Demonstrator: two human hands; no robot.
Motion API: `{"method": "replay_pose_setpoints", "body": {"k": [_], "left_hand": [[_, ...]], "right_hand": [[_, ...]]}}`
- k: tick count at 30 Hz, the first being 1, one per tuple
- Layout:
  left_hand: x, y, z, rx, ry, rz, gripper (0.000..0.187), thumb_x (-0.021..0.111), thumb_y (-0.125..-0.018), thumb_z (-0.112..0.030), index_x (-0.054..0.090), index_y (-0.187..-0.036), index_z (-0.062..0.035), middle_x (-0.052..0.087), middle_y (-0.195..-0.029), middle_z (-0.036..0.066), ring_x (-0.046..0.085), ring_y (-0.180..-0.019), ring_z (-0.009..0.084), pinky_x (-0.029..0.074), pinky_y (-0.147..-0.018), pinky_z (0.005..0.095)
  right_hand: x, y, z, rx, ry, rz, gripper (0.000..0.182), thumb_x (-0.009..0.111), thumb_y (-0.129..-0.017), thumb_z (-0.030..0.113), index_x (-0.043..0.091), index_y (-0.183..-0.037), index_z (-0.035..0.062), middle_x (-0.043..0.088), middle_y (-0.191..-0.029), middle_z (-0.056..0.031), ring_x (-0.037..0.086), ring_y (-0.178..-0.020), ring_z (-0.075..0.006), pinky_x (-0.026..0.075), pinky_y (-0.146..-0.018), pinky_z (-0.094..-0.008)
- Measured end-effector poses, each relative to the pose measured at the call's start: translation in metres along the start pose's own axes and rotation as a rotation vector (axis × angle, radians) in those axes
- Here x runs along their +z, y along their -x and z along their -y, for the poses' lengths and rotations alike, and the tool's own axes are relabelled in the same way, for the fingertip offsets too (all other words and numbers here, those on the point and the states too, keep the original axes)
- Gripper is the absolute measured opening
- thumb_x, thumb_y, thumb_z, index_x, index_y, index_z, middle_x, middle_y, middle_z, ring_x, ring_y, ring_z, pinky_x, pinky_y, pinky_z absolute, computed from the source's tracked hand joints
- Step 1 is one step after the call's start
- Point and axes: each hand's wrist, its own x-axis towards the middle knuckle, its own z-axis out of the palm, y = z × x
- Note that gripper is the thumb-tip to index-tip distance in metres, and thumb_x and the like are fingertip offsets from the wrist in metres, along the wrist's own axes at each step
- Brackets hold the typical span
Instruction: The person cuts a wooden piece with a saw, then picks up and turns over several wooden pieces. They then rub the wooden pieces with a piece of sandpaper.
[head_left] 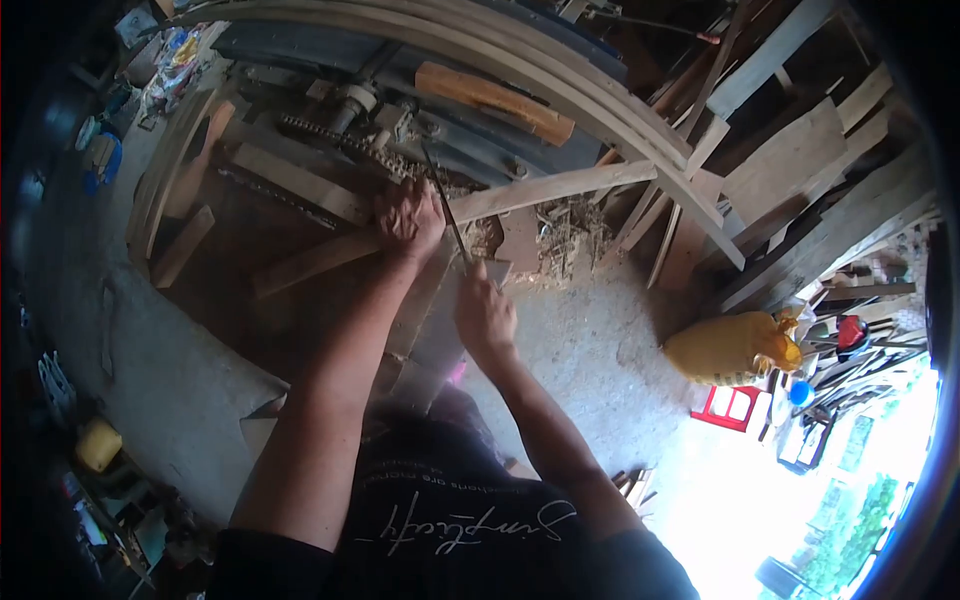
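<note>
A long, pale wooden strip (560, 188) runs slantwise across the work spot, its near end reaching down to the left. My left hand (410, 218) grips it from above with the fingers bent over its far side. Just right of those fingers, the thin dark blade of a handsaw (446, 207) crosses the strip, seen almost edge-on. My right hand (486, 312) is closed around the saw's handle, which the fingers hide. Below the strip, a narrow plank (425, 310) extends toward my body.
Behind my hands is a machine with a metal shaft (352, 108) and an orange-brown wood block (495, 100). Long curved boards (600, 90) arch over it. Shavings (565, 235) litter the floor. Stacked planks (790, 160), a yellow sack (725, 348) and a red stool (733, 407) stand right.
</note>
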Motion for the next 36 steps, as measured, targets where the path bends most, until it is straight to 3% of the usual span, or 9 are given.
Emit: {"method": "replay_pose_setpoints", "body": {"k": [2, 9, 16, 20, 21, 25, 30, 32, 36], "left_hand": [[0.000, -0.002, -0.001, -0.003, 0.005, 0.022, 0.021, 0.051, -0.084, -0.028, 0.058, -0.090, -0.0095, 0.059, -0.092, 0.009, 0.055, -0.092, 0.0285, 0.040, -0.082, 0.0480], [-0.003, -0.005, 0.000, 0.059, 0.003, -0.086, 0.018, 0.053, -0.082, -0.025, 0.057, -0.087, -0.0089, 0.058, -0.084, 0.009, 0.056, -0.086, 0.0279, 0.041, -0.076, 0.0473], [-0.009, -0.001, -0.003, 0.064, -0.002, -0.106, 0.018, 0.053, -0.082, -0.026, 0.058, -0.088, -0.0100, 0.059, -0.086, 0.009, 0.057, -0.087, 0.0274, 0.040, -0.078, 0.0463], [0.000, 0.000, -0.001, 0.024, -0.014, -0.016, 0.016, 0.053, -0.082, -0.026, 0.058, -0.086, -0.0113, 0.059, -0.086, 0.008, 0.057, -0.086, 0.0271, 0.041, -0.078, 0.0457], [0.002, -0.001, 0.000, 0.027, -0.013, -0.025, 0.016, 0.053, -0.082, -0.026, 0.058, -0.086, -0.0112, 0.058, -0.086, 0.008, 0.057, -0.086, 0.0273, 0.041, -0.077, 0.0457], [-0.005, 0.003, -0.002, 0.055, -0.004, -0.083, 0.016, 0.053, -0.082, -0.025, 0.057, -0.085, -0.0106, 0.058, -0.085, 0.008, 0.057, -0.086, 0.0277, 0.042, -0.077, 0.0463], [-0.005, -0.001, -0.001, 0.037, -0.004, -0.082, 0.015, 0.053, -0.082, -0.025, 0.057, -0.083, -0.0105, 0.058, -0.084, 0.008, 0.057, -0.085, 0.0277, 0.042, -0.077, 0.0463], [-0.002, -0.003, -0.002, 0.015, -0.001, -0.035, 0.015, 0.053, -0.082, -0.025, 0.057, -0.084, -0.0105, 0.059, -0.084, 0.008, 0.058, -0.084, 0.0282, 0.042, -0.077, 0.0467], [-0.002, -0.002, -0.003, 0.045, -0.020, -0.064, 0.016, 0.053, -0.082, -0.025, 0.057, -0.084, -0.0102, 0.060, -0.085, 0.008, 0.058, -0.085, 0.0287, 0.042, -0.076, 0.0477]], "right_hand": [[0.017, -0.038, 0.002, -0.363, -0.107, -0.441, 0.026, 0.040, -0.094, 0.028, 0.042, -0.106, 0.0052, 0.064, -0.080, -0.0220, 0.065, -0.074, -0.0395, 0.051, -0.065, -0.0505], [0.000, 0.009, -0.003, -0.027, -0.018, -0.105, 0.019, 0.042, -0.091, 0.020, 0.043, -0.104, 0.0066, 0.064, -0.080, -0.0172, 0.064, -0.077, -0.0386, 0.051, -0.067, -0.0479], [0.015, -0.021, -0.001, -0.249, -0.051, -0.451, 0.023, 0.040, -0.092, 0.023, 0.045, -0.107, 0.0075, 0.064, -0.082, -0.0191, 0.064, -0.081, -0.0395, 0.049, -0.071, -0.0503], [-0.007, 0.012, 0.006, 0.044, -0.108, -0.066, 0.025, 0.041, -0.092, 0.026, 0.045, -0.109, 0.0079, 0.064, -0.086, -0.0204, 0.063, -0.081, -0.0412, 0.049, -0.072, -0.0510], [0.013, -0.002, 0.001, -0.129, -0.081, -0.279, 0.024, 0.041, -0.092, 0.025, 0.045, -0.107, 0.0074, 0.064, -0.085, -0.0209, 0.063, -0.081, -0.0404, 0.049, -0.071, -0.0499], [-0.006, -0.037, 0.010, -0.211, -0.098, -0.238, 0.023, 0.045, -0.091, 0.025, 0.045, -0.104, 0.0070, 0.064, -0.080, -0.0206, 0.064, -0.080, -0.0383, 0.050, -0.069, -0.0489], [0.000, 0.013, -0.003, 0.007, -0.025, -0.029, 0.022, 0.045, -0.090, 0.022, 0.045, -0.106, 0.0064, 0.064, -0.081, -0.0193, 0.065, -0.078, -0.0373, 0.051, -0.065, -0.0472], [0.022, -0.014, -0.006, -0.187, -0.104, -0.371, 0.023, 0.044, -0.091, 0.024, 0.045, -0.107, 0.0069, 0.064, -0.082, -0.0183, 0.065, -0.076, -0.0368, 0.050, -0.064, -0.0472], [0.016, -0.033, -0.004, -0.273, -0.057, -0.430, 0.022, 0.042, -0.091, 0.022, 0.045, -0.107, 0.0071, 0.064, -0.082, -0.0176, 0.064, -0.075, -0.0373, 0.049, -0.066, -0.0508]]}}
